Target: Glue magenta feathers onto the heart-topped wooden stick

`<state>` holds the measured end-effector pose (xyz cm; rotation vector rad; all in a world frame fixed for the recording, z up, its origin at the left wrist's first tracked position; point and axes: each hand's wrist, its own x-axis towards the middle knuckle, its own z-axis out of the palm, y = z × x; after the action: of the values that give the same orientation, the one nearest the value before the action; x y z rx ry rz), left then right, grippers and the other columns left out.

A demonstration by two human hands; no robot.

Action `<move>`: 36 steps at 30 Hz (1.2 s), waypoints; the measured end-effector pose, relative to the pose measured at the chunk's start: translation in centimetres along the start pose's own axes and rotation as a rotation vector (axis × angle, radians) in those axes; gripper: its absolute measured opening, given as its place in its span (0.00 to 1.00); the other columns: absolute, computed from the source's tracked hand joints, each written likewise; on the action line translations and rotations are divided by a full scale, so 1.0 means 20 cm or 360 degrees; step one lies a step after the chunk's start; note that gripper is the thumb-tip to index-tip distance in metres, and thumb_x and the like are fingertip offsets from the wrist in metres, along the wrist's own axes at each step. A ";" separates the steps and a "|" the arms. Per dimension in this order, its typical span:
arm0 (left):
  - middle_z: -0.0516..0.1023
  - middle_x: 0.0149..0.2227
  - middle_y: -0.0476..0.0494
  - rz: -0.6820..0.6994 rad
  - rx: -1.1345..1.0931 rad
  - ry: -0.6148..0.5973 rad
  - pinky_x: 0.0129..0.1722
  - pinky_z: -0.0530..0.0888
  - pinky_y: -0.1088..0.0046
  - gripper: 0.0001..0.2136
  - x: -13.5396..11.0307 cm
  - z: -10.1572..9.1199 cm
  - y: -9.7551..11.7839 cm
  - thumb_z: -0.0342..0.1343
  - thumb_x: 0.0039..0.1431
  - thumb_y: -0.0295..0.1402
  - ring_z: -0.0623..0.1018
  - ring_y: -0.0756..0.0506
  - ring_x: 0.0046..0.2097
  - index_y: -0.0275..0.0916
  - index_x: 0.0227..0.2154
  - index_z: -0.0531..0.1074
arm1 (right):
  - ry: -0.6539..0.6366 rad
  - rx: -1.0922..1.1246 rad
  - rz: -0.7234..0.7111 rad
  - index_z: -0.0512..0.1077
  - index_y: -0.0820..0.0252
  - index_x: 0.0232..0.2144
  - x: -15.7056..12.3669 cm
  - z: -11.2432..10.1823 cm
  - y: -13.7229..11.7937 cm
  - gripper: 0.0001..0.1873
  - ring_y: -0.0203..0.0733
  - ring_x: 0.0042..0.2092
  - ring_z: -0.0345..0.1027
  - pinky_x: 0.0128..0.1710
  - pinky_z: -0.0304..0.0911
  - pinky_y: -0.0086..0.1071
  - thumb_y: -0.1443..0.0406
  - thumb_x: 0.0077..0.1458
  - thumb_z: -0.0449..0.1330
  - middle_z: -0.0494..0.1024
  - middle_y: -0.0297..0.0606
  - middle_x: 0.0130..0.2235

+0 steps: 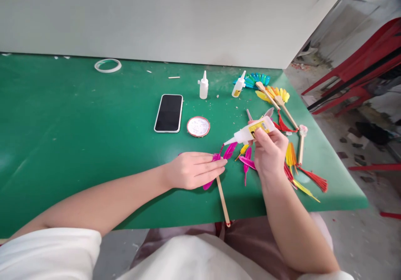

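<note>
My right hand [272,150] grips a white plastic glue bottle [250,132] with a yellow label. The bottle is tilted, its narrow nozzle pointing left and down at the dark quill of a magenta feather near my left hand. Flat over the magenta feathers [216,158] lies my left hand [197,169], fingers stretched out. It covers the top of a wooden-handled fan [223,200], whose stick runs down to the table's front edge. Between the hands are loose magenta feathers [247,163] and a small yellow feather [242,149]. What lies beneath my left palm is hidden.
Two glue bottles, one upright [203,87] and one leaning [238,85], stand behind a phone [168,113] and a round white disc [198,126]. Feather fans [275,96], red tassels [316,179] and loose feathers line the right side. A tape roll [108,65] lies far left.
</note>
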<state>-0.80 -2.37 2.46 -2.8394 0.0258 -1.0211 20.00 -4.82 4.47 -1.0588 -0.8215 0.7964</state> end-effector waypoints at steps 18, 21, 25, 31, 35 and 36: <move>0.76 0.45 0.42 0.0001 -0.0013 -0.0005 0.48 0.74 0.74 0.08 0.02 0.00 0.00 0.51 0.57 0.24 0.76 0.49 0.46 0.35 0.39 0.72 | 0.0063 0.0009 0.0035 0.74 0.59 0.24 -0.01 0.01 -0.01 0.06 0.33 0.24 0.62 0.21 0.55 0.29 0.63 0.39 0.64 0.74 0.34 0.27; 0.76 0.45 0.41 -0.0019 -0.0039 -0.0006 0.48 0.74 0.74 0.08 0.02 0.00 0.00 0.51 0.57 0.24 0.76 0.49 0.45 0.35 0.39 0.72 | 0.0194 0.0012 -0.0009 0.72 0.59 0.25 0.01 0.01 -0.01 0.08 0.33 0.25 0.64 0.23 0.59 0.29 0.60 0.42 0.62 0.74 0.33 0.27; 0.76 0.44 0.41 -0.0030 -0.0031 -0.0006 0.47 0.74 0.74 0.08 0.02 0.00 0.00 0.50 0.58 0.24 0.77 0.49 0.44 0.34 0.39 0.72 | 0.0185 0.0006 0.0002 0.67 0.58 0.26 0.04 0.00 -0.01 0.07 0.36 0.29 0.69 0.34 0.65 0.32 0.61 0.46 0.60 0.73 0.31 0.24; 0.76 0.44 0.41 -0.0037 0.0011 0.0008 0.46 0.75 0.74 0.08 0.02 0.01 0.00 0.50 0.58 0.23 0.77 0.50 0.44 0.33 0.38 0.72 | -0.0132 0.0029 0.0294 0.64 0.55 0.31 0.06 -0.03 -0.01 0.11 0.33 0.21 0.63 0.31 0.66 0.34 0.55 0.50 0.57 0.66 0.25 0.18; 0.77 0.43 0.42 -0.0066 0.0049 0.0024 0.45 0.76 0.74 0.08 0.02 0.01 0.01 0.52 0.57 0.25 0.77 0.50 0.43 0.34 0.39 0.72 | -0.0190 0.0003 0.0431 0.66 0.55 0.32 0.06 -0.03 0.01 0.20 0.34 0.20 0.62 0.25 0.65 0.33 0.46 0.50 0.51 0.67 0.28 0.19; 0.77 0.43 0.42 -0.0088 0.0073 0.0025 0.44 0.76 0.74 0.08 0.02 0.00 0.00 0.52 0.57 0.25 0.77 0.49 0.43 0.34 0.40 0.72 | -0.0189 -0.0011 0.0447 0.67 0.55 0.32 0.07 -0.03 0.01 0.21 0.34 0.20 0.63 0.24 0.65 0.33 0.45 0.50 0.51 0.67 0.29 0.19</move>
<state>-0.51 -2.44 2.63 -2.8054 -0.0737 -1.0408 21.12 -3.87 4.34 -1.1567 -0.7848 1.1025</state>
